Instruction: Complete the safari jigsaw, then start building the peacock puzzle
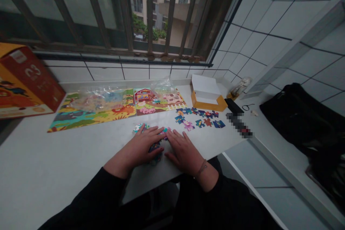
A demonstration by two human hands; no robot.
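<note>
The flat, multicoloured jigsaw cluster, apparently card, lay beneath and between the fingers on the white, smooth-topped desk. Each piece was judged light and fairly stiff, with a printed face likely to slide easily under the fingertips. The narrow tabs were the weak points, likely to crease or peel if levered. The recommended hold was a pinch on opposite edges of a piece's body, clear of the tabs; the recommended seating pressure was flat and straight down.

Finger state: the left hand lay palm down over the cluster, fingers extended and slightly spread, thumb set apart. The right hand lay palm down with fingers extended, their tips meeting the left fingertips over the cluster's far edge. No pinch was visible.

Appearance: the cluster showed dark blue between the left thumb and index finger, pink-purple at the meeting fingertips, and white and teal just beyond the left fingers. The hands hid much of it, so which pieces were interlocked could not be told. Loose blue, pink and reddish-brown jigsaw pieces lay beyond and to the right of the right fingers.
</note>
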